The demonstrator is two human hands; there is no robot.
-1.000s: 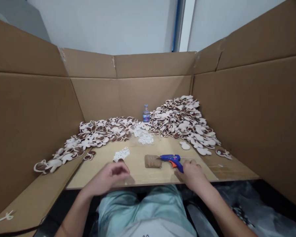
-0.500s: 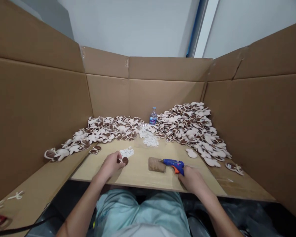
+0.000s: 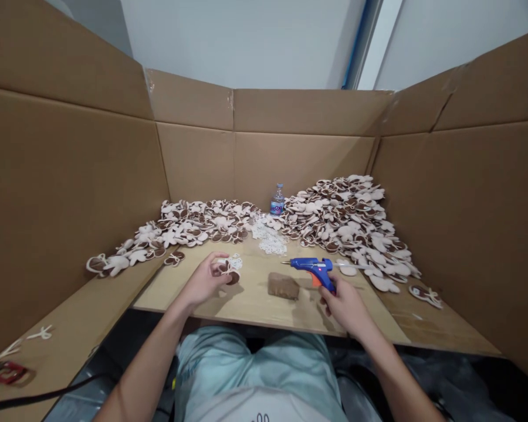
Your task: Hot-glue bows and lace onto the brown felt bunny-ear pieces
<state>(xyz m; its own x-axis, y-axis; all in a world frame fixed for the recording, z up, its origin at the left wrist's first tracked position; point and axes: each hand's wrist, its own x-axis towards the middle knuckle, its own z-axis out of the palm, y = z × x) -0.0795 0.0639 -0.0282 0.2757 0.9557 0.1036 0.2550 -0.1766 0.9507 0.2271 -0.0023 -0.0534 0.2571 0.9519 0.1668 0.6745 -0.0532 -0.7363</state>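
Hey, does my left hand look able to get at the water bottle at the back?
Probably not readily: the left hand pinches a small brown piece, and the water bottle stands far back by the cardboard wall between two heaps of cut-outs. Only flat lace lies in between.

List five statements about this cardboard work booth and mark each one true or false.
1. The right hand grips the blue glue gun. True.
2. The left hand is empty. False: it holds a small brown and cream piece.
3. A water bottle stands at the back between the left heap and the right heap of cut-outs. True.
4. The glue gun's nozzle points at the right wall. False: it points left, toward the left hand.
5. The brown block lies to the left of both hands. False: it lies on the board between them.
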